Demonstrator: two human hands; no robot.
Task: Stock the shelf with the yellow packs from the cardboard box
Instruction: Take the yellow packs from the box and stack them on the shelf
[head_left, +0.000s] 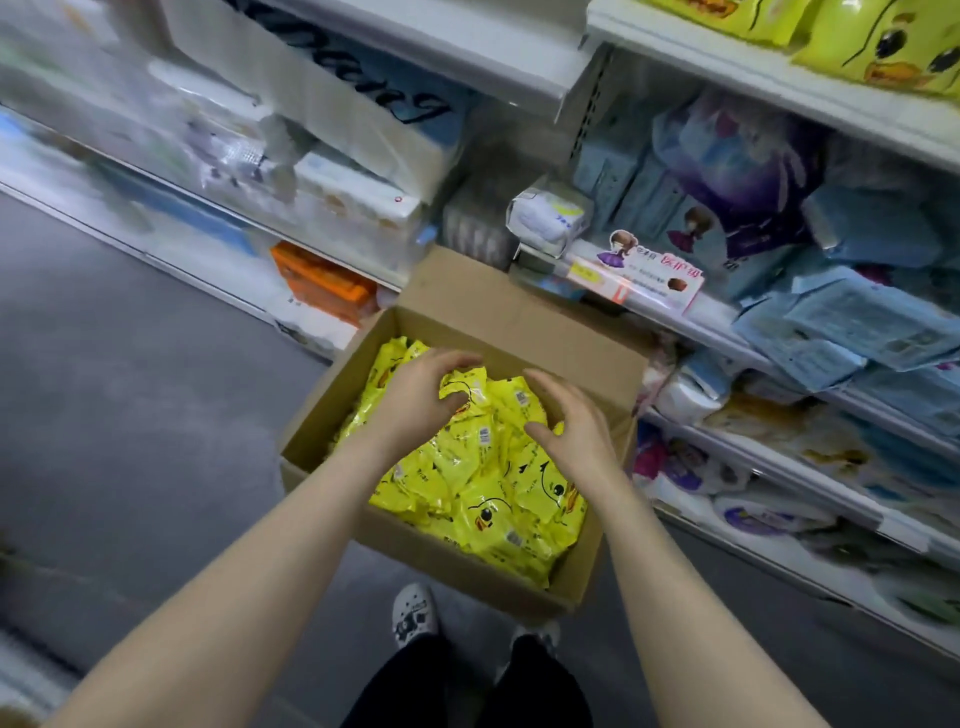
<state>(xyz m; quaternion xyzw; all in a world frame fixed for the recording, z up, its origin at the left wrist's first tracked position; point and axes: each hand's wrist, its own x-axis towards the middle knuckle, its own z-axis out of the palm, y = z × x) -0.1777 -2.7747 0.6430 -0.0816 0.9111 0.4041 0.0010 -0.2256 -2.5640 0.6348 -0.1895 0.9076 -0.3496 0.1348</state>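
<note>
My left hand (421, 395) is down in the cardboard box (322, 415), which sits open on the floor (130, 415) against the shelving, and its fingers (457, 359) and thumb are curled round one of the yellow packs (493, 493) at the top of the heap. My right hand (576, 428) hovers just beside it with fingers (540, 378) spread and bent, clamped on nothing yet. The packs lie loose and jumbled, overlapping at every angle, and their film looks slick, so I judge the main risk is a poor grab: if I lift by a corner or try to gather several at once, one may slide out and fall to the floor or back into the heap. The upper shelf (831, 98), where matching yellow packs already lie, is high on my right, so a long carry with a weak hold makes a drop likelier. Its front is crowded, and pushing new packs in carelessly could knock others off.
</note>
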